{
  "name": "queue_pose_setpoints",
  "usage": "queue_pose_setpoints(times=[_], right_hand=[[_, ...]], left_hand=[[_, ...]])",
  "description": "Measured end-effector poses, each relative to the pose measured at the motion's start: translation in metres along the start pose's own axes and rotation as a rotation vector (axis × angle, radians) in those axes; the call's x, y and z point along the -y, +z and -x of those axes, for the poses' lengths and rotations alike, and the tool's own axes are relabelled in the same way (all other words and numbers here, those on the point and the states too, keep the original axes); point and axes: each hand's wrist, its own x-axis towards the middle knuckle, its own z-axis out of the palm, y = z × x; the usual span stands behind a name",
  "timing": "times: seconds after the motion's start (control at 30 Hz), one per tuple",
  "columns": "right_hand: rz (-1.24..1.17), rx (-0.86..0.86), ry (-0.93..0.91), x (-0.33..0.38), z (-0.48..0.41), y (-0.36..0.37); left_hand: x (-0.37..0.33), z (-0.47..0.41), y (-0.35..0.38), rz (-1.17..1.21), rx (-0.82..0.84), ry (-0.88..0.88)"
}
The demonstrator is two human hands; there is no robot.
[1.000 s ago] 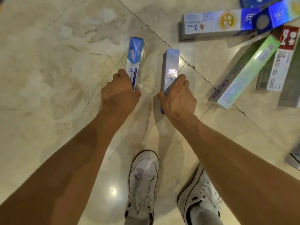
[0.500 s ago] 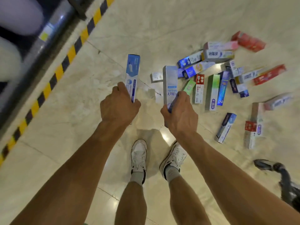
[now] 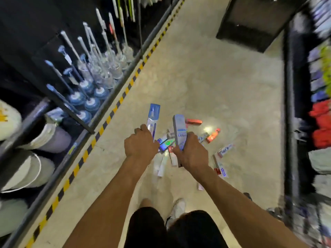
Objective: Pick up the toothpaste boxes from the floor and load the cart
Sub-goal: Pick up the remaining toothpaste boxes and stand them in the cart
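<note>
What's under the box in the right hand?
Below the pale blue toothpaste box in the right hand lie scattered toothpaste boxes on the floor. The hand and box cover part of the pile.

Two hands (image 3: 141, 144), two held boxes (image 3: 153, 113)

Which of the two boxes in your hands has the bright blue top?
The blue-topped box held by the left hand. Its upper end is bright blue, while the pale box in the right hand is silvery blue throughout.
</note>
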Motion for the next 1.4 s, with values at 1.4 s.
queue_pose_setpoints(times=[1.4], right_hand=[[-0.253, -0.759, 1.471, -0.394, 0.462, -0.222]], left_hand=[[-0.561, 0.421, 0.029, -0.315, 0.272, 1.638]])
